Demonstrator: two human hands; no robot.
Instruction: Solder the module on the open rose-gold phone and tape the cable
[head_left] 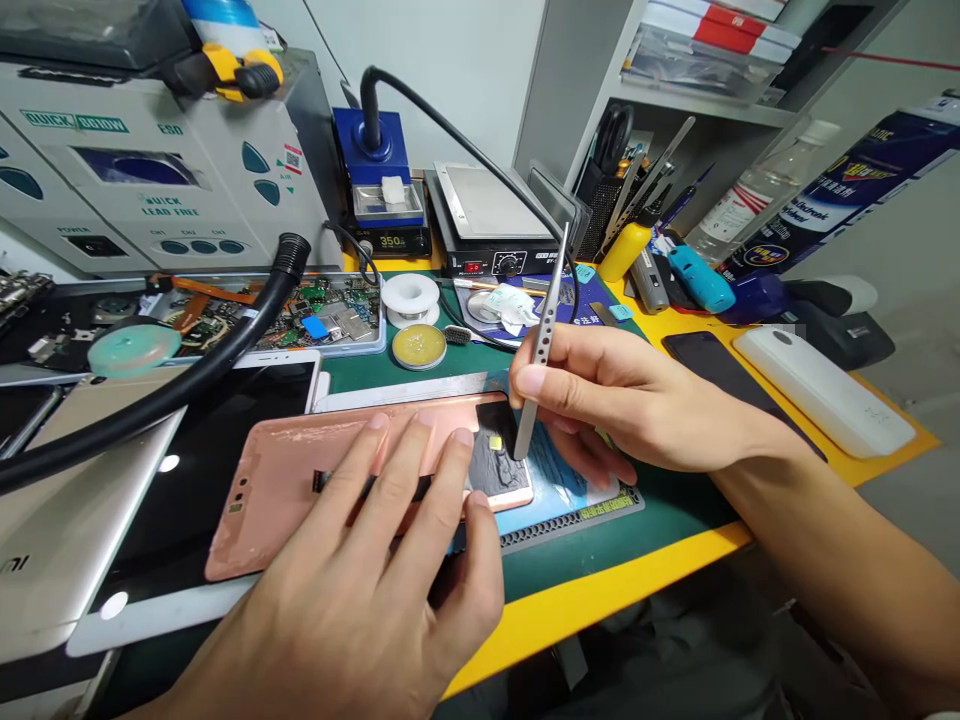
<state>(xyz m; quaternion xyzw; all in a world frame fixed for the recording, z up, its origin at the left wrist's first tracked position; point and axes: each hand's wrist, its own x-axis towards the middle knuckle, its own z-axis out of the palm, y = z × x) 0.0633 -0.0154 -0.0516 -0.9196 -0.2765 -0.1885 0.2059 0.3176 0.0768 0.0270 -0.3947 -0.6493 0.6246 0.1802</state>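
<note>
A rose-gold phone housing (277,450) lies slanted on a blue work mat (577,470). My left hand (375,560) rests on it, fingers spread and fairly flat. At the housing's right end is a black sheet (495,475) with a small yellowish square. Metal tweezers (549,320) with a row of holes are pinched between the thumb and fingers of my right hand (615,390). Their narrow tip points up, and their broad end is down at the black sheet's edge. Whether that end touches the sheet, I cannot tell. Part of the housing is hidden under my left hand.
A black hose (187,390) crosses the left side, over a gold phone or tablet panel (97,480). Behind stand a hot-air station (142,180), a circuit-board tray (345,310), a solder spool (410,297) and a heating plate (487,205). At right lie a dark phone (735,385) and a white case (825,390).
</note>
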